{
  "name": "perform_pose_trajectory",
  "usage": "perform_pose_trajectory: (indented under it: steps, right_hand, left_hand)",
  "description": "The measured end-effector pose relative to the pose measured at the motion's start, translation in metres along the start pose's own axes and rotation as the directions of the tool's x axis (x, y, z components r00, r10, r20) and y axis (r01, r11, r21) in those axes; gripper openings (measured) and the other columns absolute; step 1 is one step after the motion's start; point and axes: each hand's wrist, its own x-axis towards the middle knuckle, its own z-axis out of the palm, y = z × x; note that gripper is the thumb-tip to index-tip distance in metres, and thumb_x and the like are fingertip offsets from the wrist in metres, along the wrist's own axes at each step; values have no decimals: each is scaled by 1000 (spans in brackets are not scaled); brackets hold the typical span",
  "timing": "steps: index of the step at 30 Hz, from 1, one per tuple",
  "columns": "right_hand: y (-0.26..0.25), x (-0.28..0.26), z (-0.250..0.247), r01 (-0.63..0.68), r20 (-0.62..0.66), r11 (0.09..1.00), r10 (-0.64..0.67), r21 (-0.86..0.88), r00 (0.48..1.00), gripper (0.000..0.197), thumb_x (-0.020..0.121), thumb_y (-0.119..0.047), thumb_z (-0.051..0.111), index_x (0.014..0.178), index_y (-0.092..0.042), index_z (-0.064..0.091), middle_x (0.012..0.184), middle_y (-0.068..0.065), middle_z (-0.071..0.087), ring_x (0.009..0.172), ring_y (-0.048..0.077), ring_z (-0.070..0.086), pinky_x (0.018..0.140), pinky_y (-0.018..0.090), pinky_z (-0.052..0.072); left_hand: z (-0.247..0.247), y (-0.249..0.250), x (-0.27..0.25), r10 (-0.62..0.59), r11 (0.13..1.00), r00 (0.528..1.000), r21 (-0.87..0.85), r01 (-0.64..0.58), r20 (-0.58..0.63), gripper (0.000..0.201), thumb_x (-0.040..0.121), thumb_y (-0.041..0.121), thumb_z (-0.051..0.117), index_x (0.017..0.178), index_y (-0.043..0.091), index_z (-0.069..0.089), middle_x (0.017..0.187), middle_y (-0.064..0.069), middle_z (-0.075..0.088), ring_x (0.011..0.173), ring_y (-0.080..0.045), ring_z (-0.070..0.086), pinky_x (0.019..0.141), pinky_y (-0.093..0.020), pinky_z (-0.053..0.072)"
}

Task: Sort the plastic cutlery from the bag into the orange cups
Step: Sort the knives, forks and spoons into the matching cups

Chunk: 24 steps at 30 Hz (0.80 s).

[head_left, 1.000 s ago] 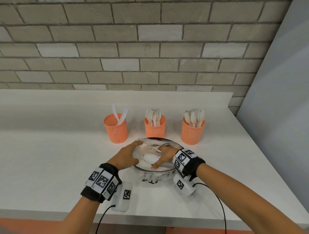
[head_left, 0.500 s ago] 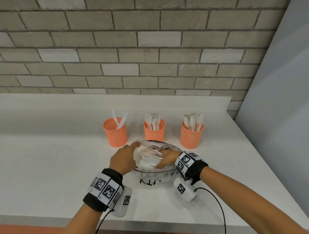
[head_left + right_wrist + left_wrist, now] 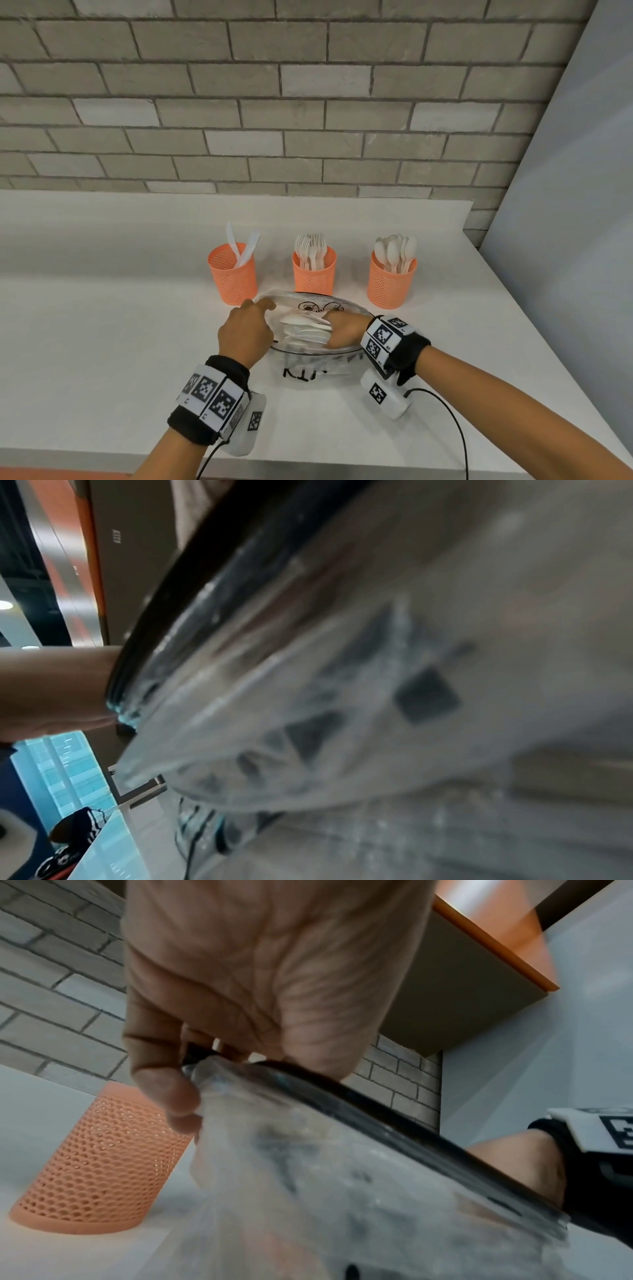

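White counter (image 3: 102,342) under brick wall (image 3: 308,102), bag (image 3: 308,366) near me before three orange cups (image 3: 313,274), my left hand (image 3: 245,334) pinching its rim, my right hand (image 3: 344,330) inside among cutlery (image 3: 301,329), grip unclear

A: right wrist cam?
B: Mostly blur. Clear plastic bag (image 3: 342,696) fills the picture, very close to the lens, with dark printed marks on it.
A: Rim?
B: Black band (image 3: 178,599) curves from top centre down to mid left, along the bag's mouth.
A: Any hand?
B: A forearm (image 3: 51,685) enters from the left edge and meets that band. Can't see fingers.
A: Cutlery?
B: Can't tell through the plastic.
A: Background?
B: Orange strip (image 3: 90,561) and a grey panel (image 3: 137,547) upper left.
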Motion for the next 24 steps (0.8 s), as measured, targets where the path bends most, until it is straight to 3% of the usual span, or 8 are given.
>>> perform_pose_trajectory:
  steps: [6, 11, 14, 17, 21, 24]
  right_hand:
    - [1, -2, -4, 42, 5, 999, -42, -27, 999, 40, 85, -17, 60, 123, -9, 53, 122, 12, 61, 112, 27, 57, 87, 26, 42]
    - [2, -2, -5, 64, 17, 998, -63, -19, 998, 37, 85, -21, 61, 121, -12, 55, 121, 10, 62, 111, 26, 57, 97, 31, 45]
    - [1, -2, -8, 72, 35, 997, -71, -16, 997, 40, 86, -24, 61, 123, -12, 54, 123, 10, 61, 113, 26, 57, 100, 34, 44]
    - [0, -3, -11, 82, 56, 997, -81, -11, 995, 43, 86, -23, 62, 126, -12, 52, 125, 11, 59, 115, 26, 55, 101, 33, 43]
    - [1, -4, -18, 89, 45, 994, -92, 59, 995, 45, 86, -20, 64, 127, -8, 51, 127, 11, 57, 118, 26, 52, 98, 28, 40]
    - [2, -5, -17, 104, 43, 989, -109, 107, 993, 46, 84, -21, 67, 126, -9, 52, 127, 10, 58, 118, 25, 52, 95, 25, 38]
  left_hand:
    - [2, -4, 1, 3, 1000, 998, -26, -1, 60, 53, 85, 1, 41, 132, 25, 47, 114, -10, 55, 106, -27, 55, 80, -34, 46]
    - [-6, -12, 4, 23, 992, 989, -127, -4, 145, 51, 85, 2, 43, 130, 26, 50, 133, -4, 52, 116, -23, 53, 89, -27, 41]
    - [-5, -16, 7, 25, 988, 988, -156, -1, 152, 50, 85, 3, 44, 128, 26, 52, 135, -1, 52, 117, -22, 52, 90, -28, 42]
    - [-4, -15, 4, 8, 992, 994, -126, 6, 108, 50, 86, 4, 44, 130, 28, 50, 126, -4, 55, 113, -23, 54, 87, -30, 45]
    - [3, -8, -8, 10, 999, 1000, 35, -11, 21, 62, 82, 1, 44, 137, 28, 39, 108, -5, 53, 100, -23, 54, 67, -29, 44]
    - [4, -9, -9, 6, 1000, 997, -1, -6, 75, 62, 83, 2, 43, 139, 28, 35, 97, -3, 48, 92, -21, 51, 66, -26, 37]
